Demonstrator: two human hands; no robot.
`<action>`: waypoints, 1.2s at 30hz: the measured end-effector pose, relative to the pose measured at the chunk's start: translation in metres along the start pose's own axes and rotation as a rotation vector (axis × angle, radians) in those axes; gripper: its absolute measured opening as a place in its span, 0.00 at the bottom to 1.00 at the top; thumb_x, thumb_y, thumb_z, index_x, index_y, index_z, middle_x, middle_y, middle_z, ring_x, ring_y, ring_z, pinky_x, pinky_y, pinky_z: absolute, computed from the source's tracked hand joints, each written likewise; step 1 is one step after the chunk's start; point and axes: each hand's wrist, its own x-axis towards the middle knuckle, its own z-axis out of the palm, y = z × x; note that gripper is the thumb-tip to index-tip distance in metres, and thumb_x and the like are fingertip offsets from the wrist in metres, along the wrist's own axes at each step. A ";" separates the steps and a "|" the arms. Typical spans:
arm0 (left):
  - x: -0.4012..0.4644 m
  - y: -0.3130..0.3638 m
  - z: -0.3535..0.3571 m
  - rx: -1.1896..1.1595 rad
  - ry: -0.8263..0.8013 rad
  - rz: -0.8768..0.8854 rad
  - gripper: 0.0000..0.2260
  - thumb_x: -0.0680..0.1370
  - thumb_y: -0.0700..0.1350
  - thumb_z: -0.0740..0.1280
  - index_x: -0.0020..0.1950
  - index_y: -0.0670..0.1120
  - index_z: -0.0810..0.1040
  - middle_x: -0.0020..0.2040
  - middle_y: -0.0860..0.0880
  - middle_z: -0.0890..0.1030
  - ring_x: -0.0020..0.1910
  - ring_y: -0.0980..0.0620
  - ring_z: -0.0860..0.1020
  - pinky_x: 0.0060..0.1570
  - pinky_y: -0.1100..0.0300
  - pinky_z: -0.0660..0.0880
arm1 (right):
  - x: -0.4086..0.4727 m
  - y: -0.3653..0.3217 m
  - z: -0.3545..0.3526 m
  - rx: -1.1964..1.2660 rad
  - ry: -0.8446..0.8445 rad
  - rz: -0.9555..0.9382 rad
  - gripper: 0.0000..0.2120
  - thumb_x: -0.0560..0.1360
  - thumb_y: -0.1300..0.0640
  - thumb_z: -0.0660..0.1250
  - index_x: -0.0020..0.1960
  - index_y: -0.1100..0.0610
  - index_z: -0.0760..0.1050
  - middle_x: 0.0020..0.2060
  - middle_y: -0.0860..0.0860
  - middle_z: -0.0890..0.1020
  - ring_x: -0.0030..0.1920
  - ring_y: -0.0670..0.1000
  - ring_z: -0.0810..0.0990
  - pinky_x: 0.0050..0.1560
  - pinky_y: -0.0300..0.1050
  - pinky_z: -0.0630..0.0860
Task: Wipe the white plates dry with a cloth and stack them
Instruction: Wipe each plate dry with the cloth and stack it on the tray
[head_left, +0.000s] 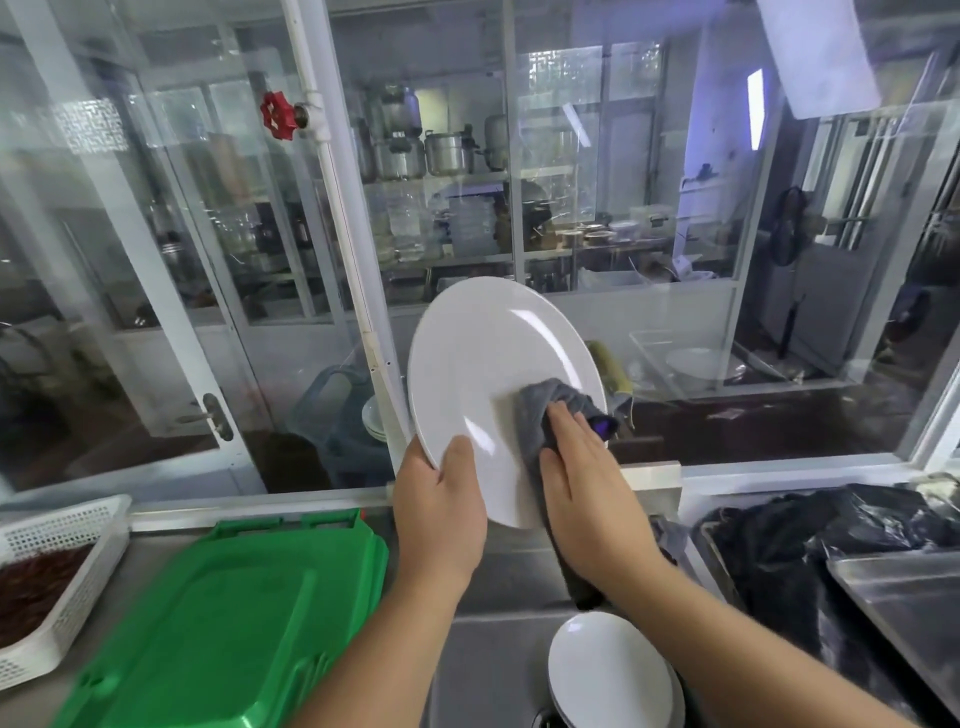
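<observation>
A large white plate (483, 364) is held up tilted, its face toward me, in front of the glass partition. My left hand (441, 509) grips its lower left rim, thumb on the face. My right hand (582, 493) presses a grey cloth (545, 410) flat against the plate's lower right face, fingers straight. The cloth's tail hangs down under my right wrist. Below, between my forearms, a stack of white plates (613, 675) sits in a steel sink.
A green plastic tray (223, 623) lies on the counter at the left, beside a white perforated basket (62, 525) with dark red contents. Black plastic bags (831, 530) and a steel tray (904, 597) fill the right. A glass partition (260, 260) stands straight ahead.
</observation>
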 end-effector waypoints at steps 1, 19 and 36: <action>0.001 0.000 0.000 -0.012 0.006 -0.005 0.11 0.78 0.51 0.65 0.58 0.55 0.83 0.52 0.61 0.87 0.51 0.59 0.84 0.59 0.42 0.82 | -0.008 -0.003 0.003 0.005 -0.005 -0.028 0.26 0.87 0.49 0.53 0.84 0.49 0.58 0.82 0.43 0.61 0.83 0.43 0.53 0.77 0.34 0.48; -0.020 -0.005 -0.006 -0.258 -0.096 0.044 0.15 0.77 0.51 0.67 0.61 0.61 0.84 0.59 0.55 0.88 0.60 0.54 0.84 0.61 0.49 0.79 | 0.041 0.021 -0.065 0.547 0.202 0.450 0.27 0.77 0.42 0.72 0.74 0.43 0.70 0.62 0.40 0.81 0.54 0.45 0.83 0.53 0.46 0.81; -0.029 -0.025 0.001 -0.435 -0.273 -0.202 0.18 0.71 0.53 0.74 0.61 0.63 0.85 0.64 0.54 0.86 0.65 0.53 0.83 0.73 0.43 0.74 | -0.001 0.011 -0.030 1.240 0.215 0.644 0.09 0.81 0.60 0.69 0.61 0.57 0.81 0.51 0.59 0.88 0.45 0.59 0.88 0.43 0.55 0.87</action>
